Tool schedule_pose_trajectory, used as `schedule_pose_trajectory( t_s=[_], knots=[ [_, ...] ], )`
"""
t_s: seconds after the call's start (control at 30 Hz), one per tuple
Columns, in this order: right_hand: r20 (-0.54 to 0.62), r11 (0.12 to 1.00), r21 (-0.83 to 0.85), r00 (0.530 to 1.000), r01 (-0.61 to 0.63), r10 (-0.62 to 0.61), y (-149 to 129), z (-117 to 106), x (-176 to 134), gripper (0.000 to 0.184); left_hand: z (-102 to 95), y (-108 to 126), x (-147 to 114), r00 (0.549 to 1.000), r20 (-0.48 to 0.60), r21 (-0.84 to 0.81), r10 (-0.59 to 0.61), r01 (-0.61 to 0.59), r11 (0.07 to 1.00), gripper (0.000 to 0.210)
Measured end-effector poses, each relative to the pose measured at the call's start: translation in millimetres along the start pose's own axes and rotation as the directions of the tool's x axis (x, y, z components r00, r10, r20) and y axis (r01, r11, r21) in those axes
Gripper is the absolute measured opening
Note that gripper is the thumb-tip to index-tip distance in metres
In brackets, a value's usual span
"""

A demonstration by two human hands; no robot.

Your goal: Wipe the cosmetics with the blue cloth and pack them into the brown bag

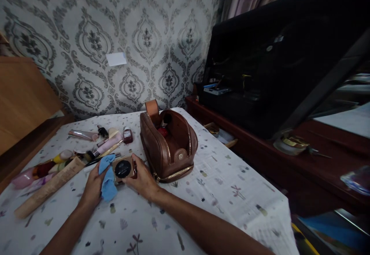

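Observation:
My left hand (93, 183) is closed on a crumpled light-blue cloth (108, 185), which hangs beside a squarish tan cosmetic container (123, 169). A round black label or cap marks the face of the container. Thumb and fingers of my right hand (143, 179) grip its right side. Just beyond that hand stands a brown leather toiletry bag (156, 143), its top unzipped and wide apart. Inside lie a red item (162, 132) and a dark one, partly hidden by the bag's walls.
Left of my hands lie a long tan box (50, 189), a pink bottle (23, 178) and several other cosmetics. A small dark-red bottle (127, 135) stands near the bag. The patterned cloth (219, 197) covers the table. A large black screen (277, 66) rises on the right.

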State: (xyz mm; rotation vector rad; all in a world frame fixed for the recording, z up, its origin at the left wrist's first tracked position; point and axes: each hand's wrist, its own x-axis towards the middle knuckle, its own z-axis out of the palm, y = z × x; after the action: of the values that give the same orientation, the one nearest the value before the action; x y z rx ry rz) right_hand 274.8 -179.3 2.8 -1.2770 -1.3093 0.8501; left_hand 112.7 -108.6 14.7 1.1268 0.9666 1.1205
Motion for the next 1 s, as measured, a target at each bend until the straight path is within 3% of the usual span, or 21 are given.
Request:
schedule_pose_trajectory(
  t_s=[0.27, 0.43, 0.7, 1.0],
  knots=[
    [0.017, 0.999, -0.044, 1.0, -0.012, 0.013, -3, -1, 1, 0.104, 4.6, 4, -3, 1.0, 0.007, -0.016, 0.015, -0.015, 1.0, 0.069],
    [0.035, 0.988, 0.152, 0.999, -0.01, 0.005, 2, 0, 3, 0.099, 6.2, 7, -4, 1.0, -0.004, -0.04, -0.006, 0.006, 0.999, 0.069],
    [0.057, 0.892, 0.447, 0.998, -0.061, 0.04, 6, 3, 8, 0.094, 13.3, 18, -10, 0.999, -0.04, -0.051, 0.01, -0.012, 0.999, 0.062],
    [0.099, 0.79, 0.595, 0.988, -0.152, 0.115, -1, 1, 9, 0.1, 12.8, 16, -11, 0.999, -0.03, -0.099, -0.021, 0.018, 0.995, 0.056]
  ],
)
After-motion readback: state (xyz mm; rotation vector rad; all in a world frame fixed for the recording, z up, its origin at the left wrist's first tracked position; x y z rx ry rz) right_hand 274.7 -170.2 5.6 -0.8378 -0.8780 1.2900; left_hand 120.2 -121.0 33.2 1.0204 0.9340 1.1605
